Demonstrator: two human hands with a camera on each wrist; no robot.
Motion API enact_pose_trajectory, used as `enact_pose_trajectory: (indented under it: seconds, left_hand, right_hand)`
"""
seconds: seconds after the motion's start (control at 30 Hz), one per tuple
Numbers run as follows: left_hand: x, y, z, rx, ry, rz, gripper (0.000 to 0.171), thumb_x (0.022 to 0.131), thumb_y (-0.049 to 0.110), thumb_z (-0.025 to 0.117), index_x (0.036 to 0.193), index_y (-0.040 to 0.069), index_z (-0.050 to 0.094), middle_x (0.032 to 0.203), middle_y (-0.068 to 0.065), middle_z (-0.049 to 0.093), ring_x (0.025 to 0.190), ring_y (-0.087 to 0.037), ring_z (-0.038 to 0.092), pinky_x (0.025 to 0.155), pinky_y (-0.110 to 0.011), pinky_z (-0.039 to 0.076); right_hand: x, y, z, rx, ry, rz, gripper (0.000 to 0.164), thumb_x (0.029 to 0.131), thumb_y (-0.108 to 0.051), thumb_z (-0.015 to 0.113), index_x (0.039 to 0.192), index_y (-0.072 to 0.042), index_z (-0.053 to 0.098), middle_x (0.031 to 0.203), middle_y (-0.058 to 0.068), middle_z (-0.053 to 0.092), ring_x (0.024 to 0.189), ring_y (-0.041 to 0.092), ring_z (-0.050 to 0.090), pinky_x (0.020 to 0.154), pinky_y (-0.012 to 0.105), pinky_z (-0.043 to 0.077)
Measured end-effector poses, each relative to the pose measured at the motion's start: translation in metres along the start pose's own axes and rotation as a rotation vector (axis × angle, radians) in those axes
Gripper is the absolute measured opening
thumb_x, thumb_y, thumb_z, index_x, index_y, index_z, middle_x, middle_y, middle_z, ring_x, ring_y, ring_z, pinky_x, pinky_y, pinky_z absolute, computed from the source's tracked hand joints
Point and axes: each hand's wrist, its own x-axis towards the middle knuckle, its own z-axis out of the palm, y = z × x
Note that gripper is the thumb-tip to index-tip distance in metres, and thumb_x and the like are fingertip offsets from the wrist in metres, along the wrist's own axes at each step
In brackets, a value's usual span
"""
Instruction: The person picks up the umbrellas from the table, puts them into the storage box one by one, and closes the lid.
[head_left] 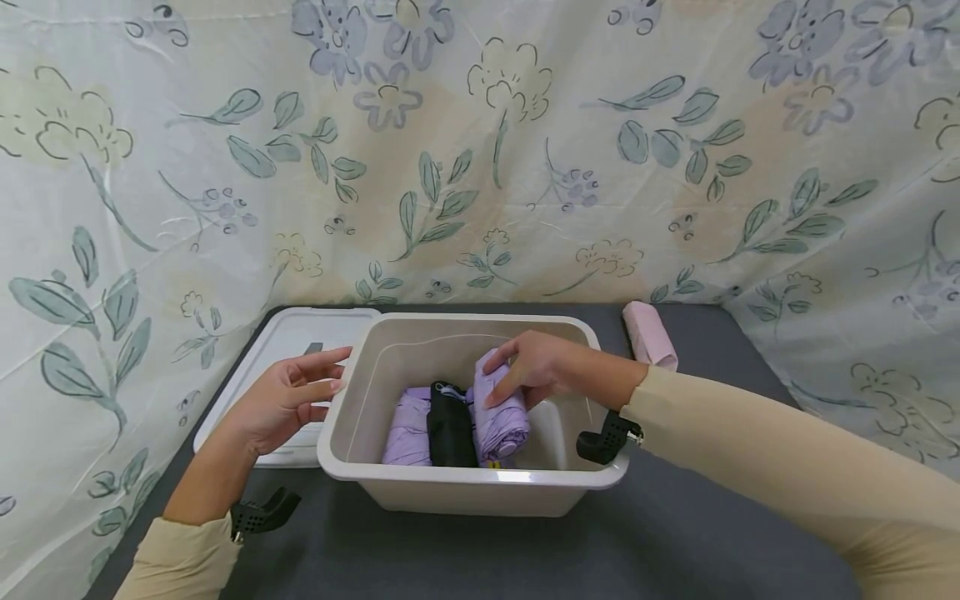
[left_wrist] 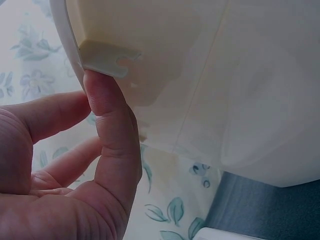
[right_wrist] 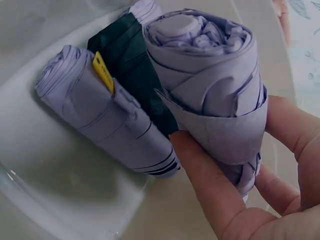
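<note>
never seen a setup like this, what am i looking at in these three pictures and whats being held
There is no robot here: these are a person's two bare hands. The wide picture comes from a camera on the head, looking forward and down. The other two come from the left wrist camera and right wrist camera.

On the dark table stands a beige plastic bin. A white lid lies to its left, and a pink bundle lies beyond its right side.

The right hand holds a rolled lavender umbrella over the bin. Inside are a black umbrella and two more lavender ones, one with a yellow tag. The left hand touches the bin's outer edge.
</note>
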Motion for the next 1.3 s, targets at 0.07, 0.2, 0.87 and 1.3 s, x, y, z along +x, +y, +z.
enact_pose_trajectory:
  seconds: [0.07,0.2,0.87,1.3]
  left_hand:
    - [0.0,0.0,0.0,0.001,0.0,-0.002,0.05,0.102,0.009,0.062,0.151,0.014,0.053,0.114,0.004,0.069,0.1,-0.014,0.074,0.085,-0.035,0.062]
    - [-0.001,0.001,0.0,-0.006,-0.005,-0.004,0.05,0.102,0.009,0.062,0.15,0.016,0.054,0.114,0.004,0.069,0.1,-0.013,0.074,0.085,-0.035,0.062]
    - [0.001,-0.001,-0.002,-0.05,-0.052,0.026,0.051,0.101,0.002,0.059,0.151,0.005,0.049,0.109,0.001,0.069,0.094,-0.011,0.073,0.08,-0.033,0.064]
    - [0.001,0.0,-0.003,-0.043,-0.042,0.018,0.049,0.102,0.004,0.06,0.15,0.008,0.052,0.111,0.002,0.069,0.095,-0.011,0.073,0.08,-0.032,0.064]
  right_hand:
    - [0.002,0.001,0.002,-0.012,-0.006,0.007,0.05,0.077,0.001,0.087,0.123,-0.007,0.07,0.123,0.021,0.064,0.092,0.03,0.073,0.078,0.041,0.064]
    - [0.006,0.004,0.006,-0.033,-0.029,0.021,0.05,0.077,0.002,0.086,0.123,-0.004,0.068,0.12,0.021,0.064,0.089,0.031,0.072,0.079,0.043,0.064]
    - [0.005,0.008,0.008,-0.182,-0.102,0.079,0.069,0.079,0.001,0.085,0.138,-0.009,0.052,0.128,0.021,0.052,0.094,0.035,0.069,0.074,0.052,0.063]
    - [-0.012,-0.005,-0.01,-0.26,-0.144,0.039,0.078,0.087,-0.012,0.082,0.154,-0.011,0.041,0.123,0.02,0.064,0.099,0.039,0.074,0.08,0.044,0.064]
